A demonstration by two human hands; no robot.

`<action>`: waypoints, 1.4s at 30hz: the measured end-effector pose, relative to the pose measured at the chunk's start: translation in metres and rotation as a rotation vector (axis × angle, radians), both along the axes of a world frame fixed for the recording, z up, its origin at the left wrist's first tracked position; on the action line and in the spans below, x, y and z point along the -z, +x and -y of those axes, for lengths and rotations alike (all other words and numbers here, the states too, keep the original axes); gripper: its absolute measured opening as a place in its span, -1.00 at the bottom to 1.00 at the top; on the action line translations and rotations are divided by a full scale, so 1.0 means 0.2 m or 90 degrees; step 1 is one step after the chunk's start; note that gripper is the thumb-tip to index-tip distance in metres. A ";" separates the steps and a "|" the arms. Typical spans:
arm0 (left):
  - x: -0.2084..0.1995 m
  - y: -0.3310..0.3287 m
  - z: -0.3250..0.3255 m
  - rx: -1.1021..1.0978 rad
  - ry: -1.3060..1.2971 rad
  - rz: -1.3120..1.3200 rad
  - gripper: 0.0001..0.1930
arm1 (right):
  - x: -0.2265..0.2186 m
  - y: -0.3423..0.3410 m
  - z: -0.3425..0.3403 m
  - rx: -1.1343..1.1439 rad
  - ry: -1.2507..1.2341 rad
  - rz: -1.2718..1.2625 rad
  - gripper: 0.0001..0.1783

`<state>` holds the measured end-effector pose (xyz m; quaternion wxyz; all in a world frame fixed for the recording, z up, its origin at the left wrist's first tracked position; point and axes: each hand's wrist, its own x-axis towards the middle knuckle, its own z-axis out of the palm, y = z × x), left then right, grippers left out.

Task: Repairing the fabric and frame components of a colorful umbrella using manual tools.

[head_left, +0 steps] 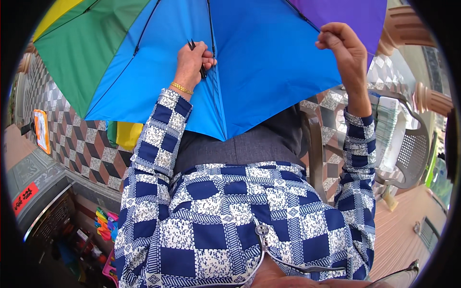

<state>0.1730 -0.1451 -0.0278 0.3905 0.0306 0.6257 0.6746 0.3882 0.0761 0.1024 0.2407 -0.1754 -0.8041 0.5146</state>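
Note:
A rainbow-coloured umbrella (269,77) is spread over my lap, its inner side with thin black ribs (210,29) toward me. My left hand (192,62) is closed around a small black two-pointed tool (203,73), which looks like thread snips. Its fingertips are at a rib along the light blue panel's seam. Up at the right, my right hand (343,48) is raised in front of the blue and purple panels, thumb and fingertips pinched together. Whatever they pinch, perhaps a thread, is too fine to see.
A grey-brown plastic chair (415,149) bearing a stack of pale packets (388,127) stands at my right. An orange-edged sign (42,130) is on the patterned tile floor (86,149) to the left. Colourful items (106,223) lie at the lower left, by a pink basket (110,269).

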 end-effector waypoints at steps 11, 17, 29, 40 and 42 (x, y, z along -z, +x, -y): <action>0.03 0.04 0.02 -0.155 0.052 0.129 -0.82 | 0.53 -0.53 0.45 -0.088 0.326 0.221 -0.84; 0.04 0.04 0.02 -0.201 0.065 0.142 -0.83 | 0.57 -0.59 0.49 -0.012 0.325 0.292 -0.81; 0.05 0.03 0.02 -0.213 0.067 0.159 -0.86 | 0.59 -0.63 0.50 -0.076 0.349 0.349 -0.80; 0.05 0.06 0.01 -0.206 0.059 0.121 -0.85 | 0.68 -0.68 0.53 -0.007 0.284 0.259 -0.84; 0.07 0.06 0.00 -0.161 0.056 0.094 -0.87 | 0.70 -0.68 0.53 0.011 0.272 0.247 -0.85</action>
